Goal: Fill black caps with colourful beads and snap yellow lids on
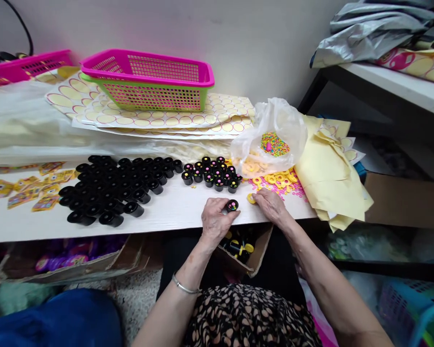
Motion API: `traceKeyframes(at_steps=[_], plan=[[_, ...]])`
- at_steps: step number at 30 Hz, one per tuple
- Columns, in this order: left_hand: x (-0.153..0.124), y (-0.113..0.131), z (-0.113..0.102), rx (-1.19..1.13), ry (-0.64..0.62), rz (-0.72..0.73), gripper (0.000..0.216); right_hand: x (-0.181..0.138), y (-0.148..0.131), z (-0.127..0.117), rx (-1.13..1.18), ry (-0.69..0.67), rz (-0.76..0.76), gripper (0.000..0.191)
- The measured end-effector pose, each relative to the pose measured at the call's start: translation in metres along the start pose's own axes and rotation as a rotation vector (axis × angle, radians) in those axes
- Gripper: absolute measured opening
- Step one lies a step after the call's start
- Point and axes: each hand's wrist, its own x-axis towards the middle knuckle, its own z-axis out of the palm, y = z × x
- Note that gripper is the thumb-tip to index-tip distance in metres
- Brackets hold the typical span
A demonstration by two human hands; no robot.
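My left hand [216, 218] rests at the white table's front edge [173, 214], fingers closed round a small black cup [232, 206] filled with coloured beads. My right hand [271, 205] lies just to its right, fingertips pinching a yellow ring [251, 198] on the table. Behind them stands a cluster of bead-filled black cups [211, 176]. A pile of yellow rings [279, 179] lies over pink bits near a clear plastic bag [271, 137] holding coloured beads [275, 144].
Many empty black cups [112, 188] cover the table's left-middle. Yellow stickers [32, 188] lie at far left. A pink and green basket [148, 79] sits on sticker sheets at the back. Yellow paper [329, 178] hangs off the right. A cardboard box [244, 248] with finished pieces sits on my lap.
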Motion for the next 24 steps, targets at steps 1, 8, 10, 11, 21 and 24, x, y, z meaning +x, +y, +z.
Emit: traceKeyframes(at_steps=[1,8,10,11,21,24], plan=[[0.000,0.000,0.000,-0.004,-0.001,-0.003,0.024,0.001,-0.001,0.000,-0.028,0.008,0.036,0.036],[-0.001,-0.003,0.000,-0.010,0.004,0.006,0.029,-0.010,-0.011,0.002,-0.122,0.139,0.013,0.025],[0.000,-0.003,0.000,0.002,0.004,0.016,0.031,-0.014,-0.013,0.004,-0.175,0.135,-0.089,0.022],[0.000,-0.002,-0.001,0.014,0.001,0.018,0.029,-0.015,-0.014,0.005,-0.204,0.124,-0.131,0.020],[0.000,0.003,-0.004,0.067,-0.036,0.019,0.013,-0.026,-0.047,0.002,0.057,0.121,-0.463,0.017],[-0.001,0.003,-0.003,0.070,-0.046,0.017,0.016,-0.029,-0.057,0.002,-0.011,0.088,-0.432,0.017]])
